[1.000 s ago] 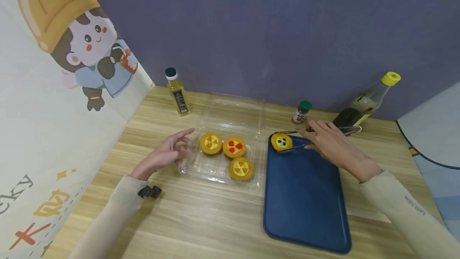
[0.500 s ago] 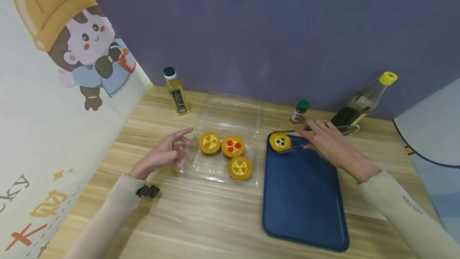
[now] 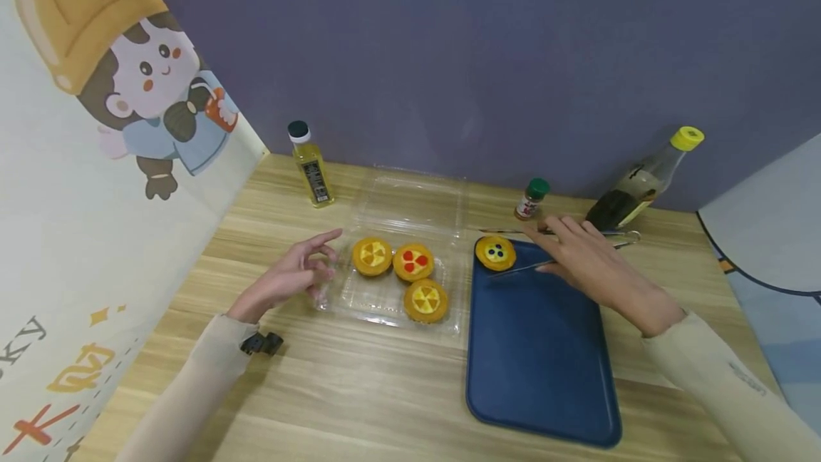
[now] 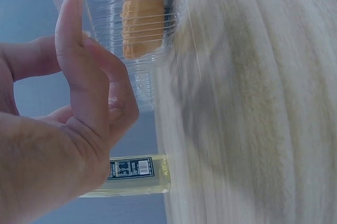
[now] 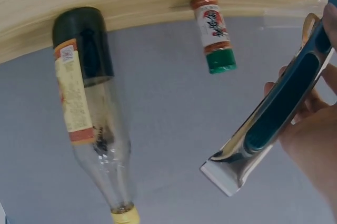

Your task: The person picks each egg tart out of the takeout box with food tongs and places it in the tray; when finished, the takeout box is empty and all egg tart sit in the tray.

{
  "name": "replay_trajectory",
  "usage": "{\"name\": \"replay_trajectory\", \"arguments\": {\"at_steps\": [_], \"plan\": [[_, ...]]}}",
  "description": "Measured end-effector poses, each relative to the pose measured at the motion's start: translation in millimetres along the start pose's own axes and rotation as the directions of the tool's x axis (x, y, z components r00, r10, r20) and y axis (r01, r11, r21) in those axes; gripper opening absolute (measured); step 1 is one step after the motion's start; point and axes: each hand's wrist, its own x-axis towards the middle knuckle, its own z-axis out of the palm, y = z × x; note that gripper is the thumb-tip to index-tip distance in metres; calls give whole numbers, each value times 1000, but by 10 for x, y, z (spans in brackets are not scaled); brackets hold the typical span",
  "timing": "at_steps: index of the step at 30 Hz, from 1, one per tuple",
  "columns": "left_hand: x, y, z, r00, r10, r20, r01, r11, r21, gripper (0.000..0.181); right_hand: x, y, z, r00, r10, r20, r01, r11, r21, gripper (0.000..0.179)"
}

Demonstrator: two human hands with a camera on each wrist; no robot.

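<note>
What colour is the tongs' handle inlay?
The inlay is dark teal, clearest in the right wrist view.

Blue-dotted tart (image 3: 495, 253), face up at corner of tray (image 3: 541, 355), spread tongs (image 5: 287, 97) astride

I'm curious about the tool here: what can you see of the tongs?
The tongs look metallic, with a blue inset along the handle and a loop at one end. The right hand grips them, their arms spread on either side of the blue-dotted tart on the tray. Whether they touch it is unclear.
</note>
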Motion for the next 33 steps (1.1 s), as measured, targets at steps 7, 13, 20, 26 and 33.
{"name": "replay_trajectory", "arguments": {"at_steps": [7, 13, 20, 26, 33], "plan": [[2, 7, -1, 1000, -6, 6, 6, 1000, 4, 92, 104, -184, -149, 1000, 8, 11, -9, 998, 69, 76], [2, 2, -3, 1000, -6, 1, 6, 1000, -4, 91, 278, -388, -185, 1000, -21, -22, 22, 997, 80, 71], [-11, -1, -2, 1000, -2, -8, 2, 1000, -11, 92, 560, -630, -64, 997, -67, -47, 72, 991, 112, 70], [-18, -6, -2, 1000, 10, -8, -10, 1000, -12, 92, 815, -826, 109, 997, -65, -30, 70, 984, 164, 68], [-12, 4, 14, 1000, 9, -9, -9, 1000, -19, 93, 1054, -974, 214, 993, -119, -16, 120, 979, 164, 67]]}}
